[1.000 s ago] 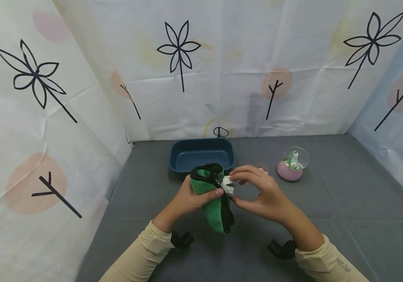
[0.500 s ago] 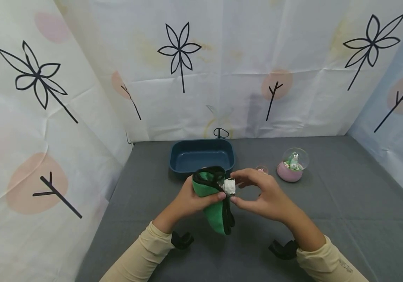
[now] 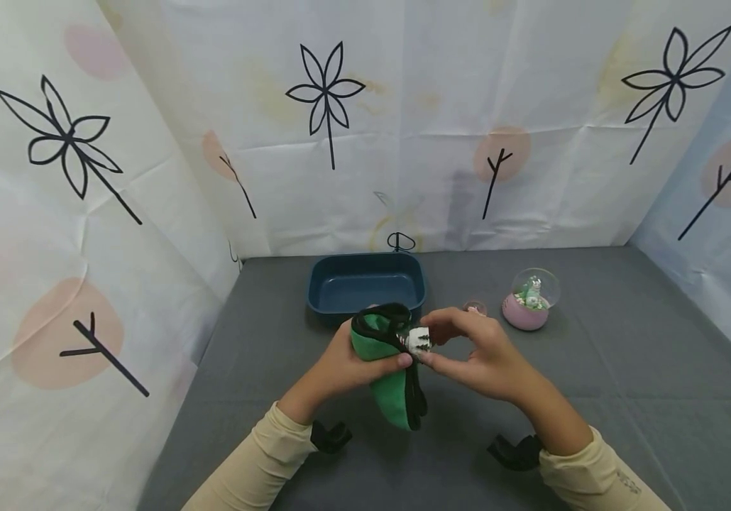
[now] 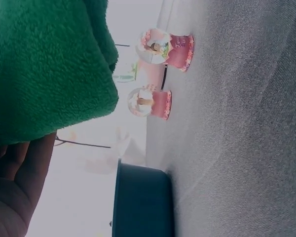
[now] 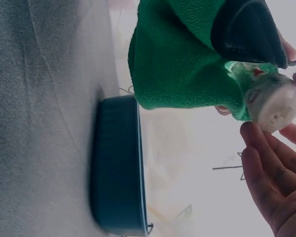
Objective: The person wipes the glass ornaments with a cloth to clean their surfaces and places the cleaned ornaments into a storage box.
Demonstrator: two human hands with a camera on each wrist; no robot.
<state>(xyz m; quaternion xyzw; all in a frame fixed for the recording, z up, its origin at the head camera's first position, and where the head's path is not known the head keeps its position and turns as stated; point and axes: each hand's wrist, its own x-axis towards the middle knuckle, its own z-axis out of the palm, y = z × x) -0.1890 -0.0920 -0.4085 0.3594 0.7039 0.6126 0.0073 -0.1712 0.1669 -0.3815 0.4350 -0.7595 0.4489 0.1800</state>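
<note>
A: Largest thing beneath the grips?
B: Grey desk (image 3: 595,355). Then blue tray (image 3: 367,288), beyond left grip (image 3: 348,365).
A: Cloth?
B: Green cloth (image 3: 394,403), black-edged, bunched. Left grip curls round it, thumb on near side; lower end hangs below that grip.
A: Right grip (image 3: 483,351)?
B: Narrow. Thumb and fingertips pinch the white base of a trinket, beside left thumb.
A: Globes?
B: Pink-based globe (image 3: 526,312), beyond right grip and to its right, apart.
A: And the trinket (image 3: 419,340)?
B: Between both grips. Clear part wrapped in cloth, white base showing; contents hard to tell.
A: Smallest?
B: Two flowered globes, one slightly bigger (image 4: 180,50), one lesser (image 4: 160,103), near each other, beyond right grip.
</note>
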